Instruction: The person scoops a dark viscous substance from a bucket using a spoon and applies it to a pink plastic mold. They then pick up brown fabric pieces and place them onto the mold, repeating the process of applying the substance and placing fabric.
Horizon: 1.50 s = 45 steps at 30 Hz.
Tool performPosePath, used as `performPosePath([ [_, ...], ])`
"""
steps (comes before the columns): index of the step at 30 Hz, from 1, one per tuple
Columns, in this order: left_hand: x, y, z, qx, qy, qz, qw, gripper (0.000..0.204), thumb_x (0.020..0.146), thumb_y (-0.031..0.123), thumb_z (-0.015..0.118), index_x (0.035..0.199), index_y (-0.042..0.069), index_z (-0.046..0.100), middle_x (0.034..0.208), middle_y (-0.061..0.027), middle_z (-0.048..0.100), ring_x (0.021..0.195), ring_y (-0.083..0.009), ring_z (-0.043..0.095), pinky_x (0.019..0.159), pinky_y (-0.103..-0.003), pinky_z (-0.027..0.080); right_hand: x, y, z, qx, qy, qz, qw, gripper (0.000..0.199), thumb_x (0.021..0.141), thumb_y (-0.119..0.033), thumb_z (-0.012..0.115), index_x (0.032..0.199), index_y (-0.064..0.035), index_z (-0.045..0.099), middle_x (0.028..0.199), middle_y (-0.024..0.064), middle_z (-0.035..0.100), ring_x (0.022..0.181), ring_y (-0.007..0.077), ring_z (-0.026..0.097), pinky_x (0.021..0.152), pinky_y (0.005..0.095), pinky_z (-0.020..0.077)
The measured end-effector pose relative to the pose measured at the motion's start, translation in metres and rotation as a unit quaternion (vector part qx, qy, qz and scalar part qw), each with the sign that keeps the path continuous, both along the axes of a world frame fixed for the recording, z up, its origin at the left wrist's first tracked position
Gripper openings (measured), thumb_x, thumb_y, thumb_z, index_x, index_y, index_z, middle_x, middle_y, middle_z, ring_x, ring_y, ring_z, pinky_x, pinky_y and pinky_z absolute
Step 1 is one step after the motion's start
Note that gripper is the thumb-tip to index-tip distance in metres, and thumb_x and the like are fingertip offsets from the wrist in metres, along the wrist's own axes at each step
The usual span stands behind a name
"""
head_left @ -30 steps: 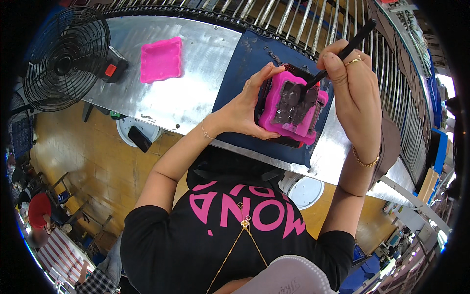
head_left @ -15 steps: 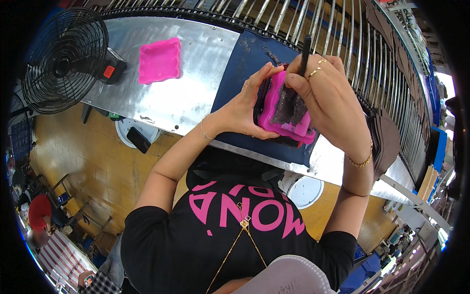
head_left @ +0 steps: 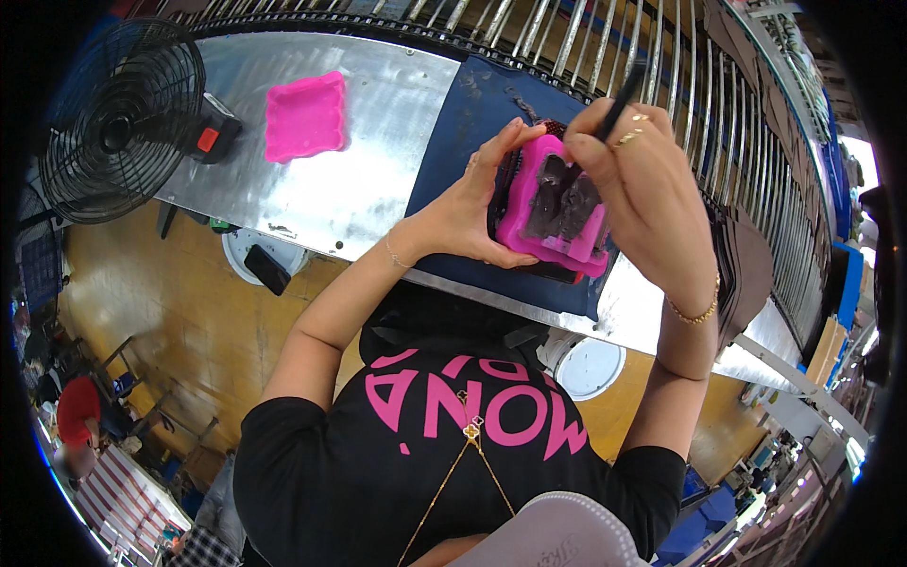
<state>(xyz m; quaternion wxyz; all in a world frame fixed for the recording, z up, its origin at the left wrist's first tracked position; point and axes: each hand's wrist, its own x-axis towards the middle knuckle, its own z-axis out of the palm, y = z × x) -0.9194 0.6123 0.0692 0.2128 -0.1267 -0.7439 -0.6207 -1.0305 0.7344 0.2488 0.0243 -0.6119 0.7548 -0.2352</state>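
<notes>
My left hand [head_left: 458, 217] spans the left side of a wavy-edged bright pink tray [head_left: 515, 222], its thumb at the near edge and its fingers at the far edge. Dark grey, paste-like stuff [head_left: 574, 213] lies in lumps in the tray. Closed fingers of my right hand [head_left: 652, 208] hold a thin black stick-like tool [head_left: 624, 99] over the tray's right part. Its upper end leans to the far right; the lower end is hidden by the hand. Under the tray is a dark thing with a red edge, mostly covered.
A dark blue mat [head_left: 444, 161] lies under the work on a metal table [head_left: 392, 85]. Another pink tray [head_left: 305, 118] and a black fan [head_left: 118, 132] stand to the left. Metal rods [head_left: 567, 42] form a rack behind. Below, a phone [head_left: 267, 269] rests on a white round lid.
The black tool's top has tipped to the right, and my right hand has shifted slightly right. More of the grey paste shows. My left hand and the tray have barely moved.
</notes>
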Motion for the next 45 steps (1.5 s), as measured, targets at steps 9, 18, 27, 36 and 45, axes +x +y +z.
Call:
performPosePath([
  [9,0.001,-0.001,0.005,-0.009,-0.012,0.0,1.0,0.137,0.052,0.034,0.091,0.151,0.016,-0.003,0.15,-0.0168,0.026,0.138,-0.0332,0.028,0.113,-0.044,0.023,-0.006,0.002,0.0,0.062,-0.003,-0.013,0.998,0.025,0.098,-0.019,0.048,0.085,0.0007,0.056,0.079,0.0081,0.057,0.076,0.0238,0.05,0.075,0.0334,0.0409],
  [18,-0.002,0.0,0.002,0.018,-0.005,-0.01,1.0,0.137,0.052,0.03,0.091,0.151,0.016,-0.002,0.15,-0.0172,0.027,0.138,-0.0328,0.028,0.113,-0.044,0.023,-0.005,-0.002,0.0,-0.011,0.008,-0.037,0.999,0.012,0.092,-0.015,0.054,0.088,-0.0041,0.057,0.076,0.0082,0.054,0.075,0.0276,0.055,0.076,0.036,0.0359],
  [27,-0.001,0.001,0.001,0.024,-0.014,-0.015,1.0,0.135,0.053,0.033,0.09,0.15,0.015,-0.001,0.149,-0.0172,0.027,0.138,-0.0325,0.028,0.113,-0.044,0.023,-0.008,-0.004,-0.005,0.012,0.042,-0.017,0.999,0.018,0.095,-0.015,0.05,0.086,-0.0011,0.056,0.083,0.0089,0.058,0.078,0.0285,0.05,0.081,0.0352,0.0375],
  [36,-0.002,-0.001,0.004,-0.006,-0.006,-0.005,1.0,0.136,0.053,0.033,0.091,0.15,0.016,-0.002,0.149,-0.0169,0.027,0.138,-0.0325,0.028,0.113,-0.043,0.022,-0.006,-0.004,-0.006,-0.007,0.024,-0.016,1.0,0.013,0.092,-0.014,0.052,0.087,-0.0024,0.058,0.083,0.0087,0.056,0.078,0.0278,0.053,0.08,0.037,0.0368],
  [45,-0.002,-0.001,0.004,0.0,-0.002,-0.011,1.0,0.136,0.052,0.033,0.091,0.15,0.016,-0.002,0.149,-0.017,0.027,0.137,-0.0328,0.029,0.113,-0.043,0.022,-0.004,-0.003,-0.002,0.037,0.052,-0.019,0.998,0.014,0.094,-0.014,0.052,0.089,-0.0019,0.056,0.082,0.0087,0.056,0.078,0.0298,0.048,0.082,0.0366,0.0381],
])
